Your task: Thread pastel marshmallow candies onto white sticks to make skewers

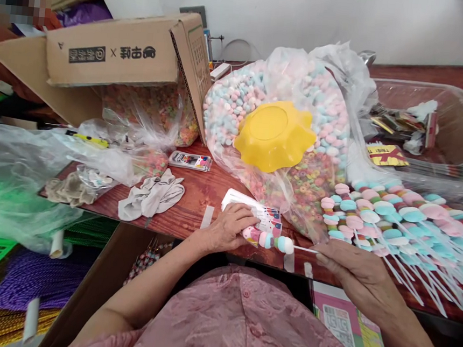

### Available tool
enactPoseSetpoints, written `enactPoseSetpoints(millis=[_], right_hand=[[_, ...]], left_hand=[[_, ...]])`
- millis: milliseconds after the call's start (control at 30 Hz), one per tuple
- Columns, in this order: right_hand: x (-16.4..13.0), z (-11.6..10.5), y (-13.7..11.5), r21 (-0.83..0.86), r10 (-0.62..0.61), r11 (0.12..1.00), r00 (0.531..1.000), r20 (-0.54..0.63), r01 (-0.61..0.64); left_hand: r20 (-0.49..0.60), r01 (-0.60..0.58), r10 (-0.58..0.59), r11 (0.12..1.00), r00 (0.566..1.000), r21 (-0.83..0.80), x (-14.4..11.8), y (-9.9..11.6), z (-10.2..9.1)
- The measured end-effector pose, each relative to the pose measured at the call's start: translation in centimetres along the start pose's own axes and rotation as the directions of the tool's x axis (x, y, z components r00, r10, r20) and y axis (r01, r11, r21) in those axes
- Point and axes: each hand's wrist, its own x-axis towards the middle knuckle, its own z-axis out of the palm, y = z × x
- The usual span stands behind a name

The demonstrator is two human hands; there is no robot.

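A candy skewer (268,240) of pink, white and blue marshmallows with colored gummy rings lies across the table's front edge. My right hand (359,268) pinches its white stick (306,249). At the skewer's other end, my left hand (232,227) is closed on a small printed plastic bag (251,234), which seems to cover the tip. Beneath the left fingers lie flat printed bags (270,217) and white paper. Right of my right hand, several finished-looking candy skewers (398,215) lie in a pile, sticks toward me.
A yellow scalloped bowl (275,137) rests upside down on a big bag of marshmallows (330,104) and gummy rings. An open carton (116,50) stands left, near grey gloves (151,194) and a yellow cutter (88,139). Behind the skewers is a clear bin (458,123). Another person is far left.
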Motion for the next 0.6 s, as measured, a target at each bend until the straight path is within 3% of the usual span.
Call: enactPoseSetpoints(millis=[133, 300, 600], right_hand=[[0.4, 0.4, -1.1, -0.119, -0.075, 0.99, 0.997, 0.008, 0.076], [1.5, 1.1, -3.2, -0.272, -0.202, 0.942, 0.979, 0.009, 0.196], [3.3, 3.0, -3.1, -0.066, -0.018, 0.997, 0.992, 0.126, 0.026]], left_hand=[[0.127, 0.104, -0.121, 0.985, 0.985, 0.136, 0.2, 1.0, -0.1], [0.15, 0.24, -0.268, 0.953, 0.952, 0.182, 0.5, 2.2, -0.9], [0.176, 0.307, -0.344, 0.929, 0.922, 0.206, 0.9, 3.5, -1.2]])
